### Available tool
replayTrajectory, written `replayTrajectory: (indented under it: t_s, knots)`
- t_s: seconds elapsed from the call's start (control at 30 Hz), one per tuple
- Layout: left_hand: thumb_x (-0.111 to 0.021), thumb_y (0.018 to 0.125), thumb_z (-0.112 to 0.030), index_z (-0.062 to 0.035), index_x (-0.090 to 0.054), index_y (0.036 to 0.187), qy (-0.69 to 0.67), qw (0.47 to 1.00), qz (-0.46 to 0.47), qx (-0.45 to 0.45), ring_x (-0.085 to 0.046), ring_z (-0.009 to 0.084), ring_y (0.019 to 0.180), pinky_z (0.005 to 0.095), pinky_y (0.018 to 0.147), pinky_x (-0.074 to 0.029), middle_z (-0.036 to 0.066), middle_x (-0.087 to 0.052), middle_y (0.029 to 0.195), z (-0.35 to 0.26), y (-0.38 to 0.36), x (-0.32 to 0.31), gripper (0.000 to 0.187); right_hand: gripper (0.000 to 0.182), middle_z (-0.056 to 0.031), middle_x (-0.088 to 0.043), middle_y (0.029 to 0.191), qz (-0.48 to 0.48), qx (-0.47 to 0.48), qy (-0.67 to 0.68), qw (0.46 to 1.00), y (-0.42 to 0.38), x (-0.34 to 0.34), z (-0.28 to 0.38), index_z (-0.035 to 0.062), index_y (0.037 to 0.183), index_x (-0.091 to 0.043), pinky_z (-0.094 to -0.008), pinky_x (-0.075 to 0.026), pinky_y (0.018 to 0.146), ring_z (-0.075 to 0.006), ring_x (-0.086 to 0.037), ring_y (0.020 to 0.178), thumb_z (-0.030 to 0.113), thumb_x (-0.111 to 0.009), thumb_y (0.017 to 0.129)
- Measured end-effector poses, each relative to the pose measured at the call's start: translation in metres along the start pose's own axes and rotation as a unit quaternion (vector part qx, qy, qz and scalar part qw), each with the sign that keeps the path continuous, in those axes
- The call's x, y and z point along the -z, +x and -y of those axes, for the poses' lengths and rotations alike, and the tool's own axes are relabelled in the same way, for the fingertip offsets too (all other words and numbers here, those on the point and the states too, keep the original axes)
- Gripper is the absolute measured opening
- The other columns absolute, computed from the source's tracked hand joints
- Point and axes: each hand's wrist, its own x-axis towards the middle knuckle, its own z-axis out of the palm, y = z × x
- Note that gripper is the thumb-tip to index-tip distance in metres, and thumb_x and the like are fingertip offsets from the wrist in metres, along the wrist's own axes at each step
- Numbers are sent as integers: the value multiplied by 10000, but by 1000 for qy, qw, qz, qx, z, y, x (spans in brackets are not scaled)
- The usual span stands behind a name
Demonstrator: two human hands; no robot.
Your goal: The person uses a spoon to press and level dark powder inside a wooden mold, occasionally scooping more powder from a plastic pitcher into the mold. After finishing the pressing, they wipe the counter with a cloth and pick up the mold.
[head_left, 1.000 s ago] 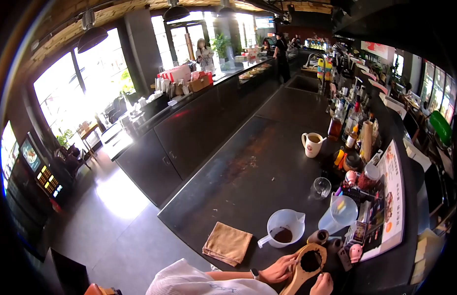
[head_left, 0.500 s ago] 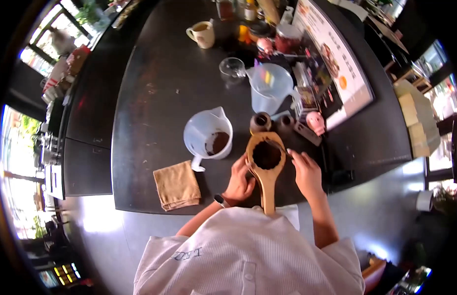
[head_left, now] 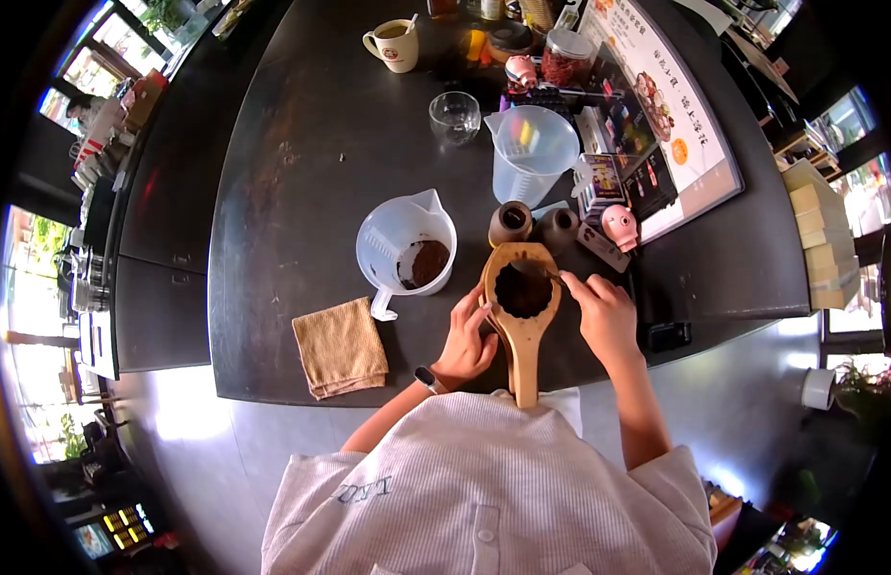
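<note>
A wooden mold point(head_left: 525, 341) with a long handle and a scalloped round hollow points toward my body, dark brown material inside the hollow. My left hand point(head_left: 464, 345) is closed on the mold's left edge. In my right hand point(head_left: 601, 311), pinched fingers hold a small dark tool point(head_left: 553, 275) that reaches over the hollow's upper right; its tip is unclear. Left of the mold stands a clear plastic pitcher point(head_left: 388, 251) with dark brown powder point(head_left: 426, 264) inside. Two small dark jars point(head_left: 510, 222), point(head_left: 557, 230) stand just beyond the mold.
A folded brown cloth point(head_left: 340, 349) lies near the front edge. Farther back are a second pitcher point(head_left: 533, 153), a glass bowl point(head_left: 454, 119) and a mug point(head_left: 395, 48). On the right are a pink pig figure point(head_left: 620, 227) and a large menu board point(head_left: 668, 115).
The camera view has shifted slightly. My right hand and the dark tool have moved a little relative to the hollow. My left hand stays at the mold.
</note>
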Motion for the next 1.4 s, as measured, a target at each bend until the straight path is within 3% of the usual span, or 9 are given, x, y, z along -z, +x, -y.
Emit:
replayTrajectory:
  t_s: [0.37,0.57,0.6,0.7,0.83,0.93,1.03,1.17,1.4]
  knots:
    - [-572,713,36,-41,-297,1306,-16,1000,6,9,-343,456,1214,494,1006,-315,289,-280,1375,6,-3,-2,658,484,-24,-515,799,14,-9,-6,1000,11,12,2,173,1144,-605,-338,-449,669,-192,-565,768,-17,-587,698]
    - [-571,717,23,-40,-296,1305,-23,1000,4,13,-341,452,1216,492,1007,-313,282,-276,1379,3,-1,1,652,315,-61,-527,753,-6,-61,75,995,-3,22,7,119,1089,-618,-370,-453,679,-235,-553,763,28,-575,790]
    - [-570,718,22,-39,-296,1305,-24,1000,6,16,-341,452,1216,492,1007,-312,281,-275,1381,3,-1,1,651,239,-84,-548,765,-9,-71,93,993,-4,26,9,98,1076,-613,-386,-458,682,-269,-545,751,71,-543,850]
    - [-566,718,22,-37,-296,1306,-26,1000,5,16,-345,451,1214,493,1008,-312,279,-268,1387,5,-2,0,650,227,-98,-579,814,-1,-87,126,988,-12,31,19,94,1080,-612,-388,-463,679,-294,-546,750,94,-524,870]
    - [-569,722,24,-35,-297,1308,-30,999,1,11,-342,449,1218,488,1010,-314,276,-270,1390,5,-2,0,649,369,-145,-619,872,35,-156,224,962,-24,15,30,117,1260,-514,-408,-486,655,-335,-592,746,113,-515,891]
    - [-572,726,23,-35,-298,1311,-34,999,2,19,-340,447,1222,485,1012,-316,274,-273,1390,5,-3,0,649,414,-169,-636,946,90,-167,191,963,-20,22,42,129,1298,-477,-403,-501,647,-345,-618,757,87,-511,888]
    - [-574,726,22,-37,-300,1313,-38,999,2,24,-339,443,1226,483,1015,-315,272,-275,1391,5,-4,0,650,439,-173,-641,946,28,-143,225,963,-18,18,56,147,1313,-461,-409,-508,645,-341,-629,780,67,-507,884]
    - [-569,724,22,-37,-300,1311,-41,999,-2,25,-336,441,1231,485,1022,-304,271,-277,1393,6,-3,0,648,510,-158,-639,815,119,-175,161,964,-19,21,67,162,1365,-390,-439,-508,610,-339,-627,686,80,-510,877]
    - [-557,724,23,-44,-300,1308,-57,998,-10,33,-327,436,1237,484,1033,-286,267,-277,1396,7,-4,0,641,554,-91,-624,698,95,-158,43,982,-22,15,71,198,1372,-395,-385,-503,513,-270,-622,564,88,-538,849]
